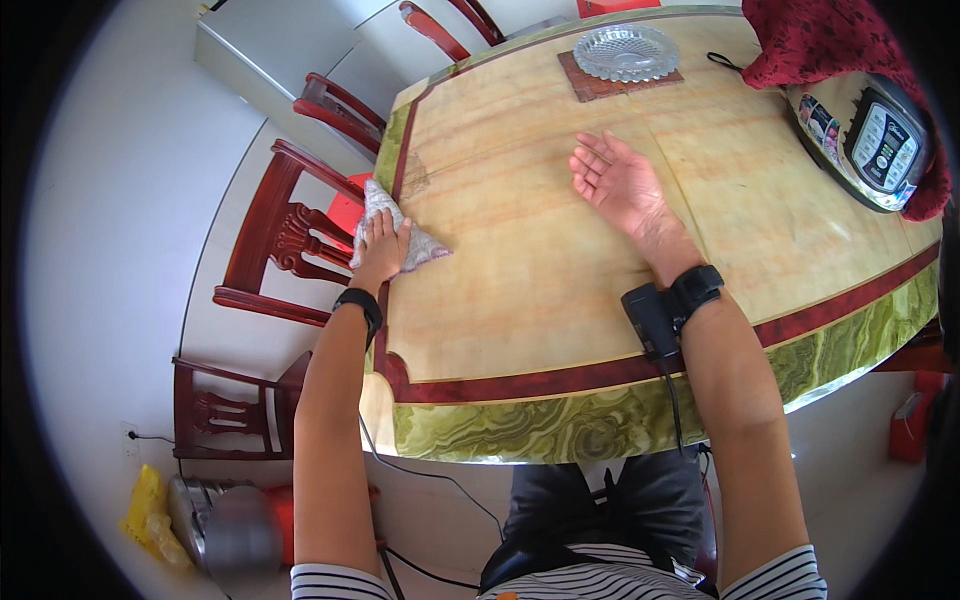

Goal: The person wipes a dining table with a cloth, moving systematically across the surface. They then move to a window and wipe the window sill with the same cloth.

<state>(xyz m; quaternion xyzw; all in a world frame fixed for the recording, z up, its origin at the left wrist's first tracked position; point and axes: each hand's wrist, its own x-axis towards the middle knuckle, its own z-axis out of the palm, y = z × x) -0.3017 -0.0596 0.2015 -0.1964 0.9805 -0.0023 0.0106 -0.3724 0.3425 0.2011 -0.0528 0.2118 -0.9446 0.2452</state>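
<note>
My left hand (385, 246) lies flat, palm down, on a light grey cloth (421, 246) at the left edge of the table; part of the cloth hangs past the edge. The fingers are slightly spread on the cloth. Over the middle of the tabletop (517, 300), my right hand (616, 180) is turned palm up with loosely curled fingers and nothing in it. A black band with a small black device and cable is strapped to my right wrist, and a black band circles the left one.
A cut-glass dish (626, 52) stands on a reddish mat (589, 88) at the far side. At the right sits a rice cooker (862, 142) partly under a dark red cloth (832, 37). Dark red wooden chairs (255, 225) line the left side. Cables run below the table.
</note>
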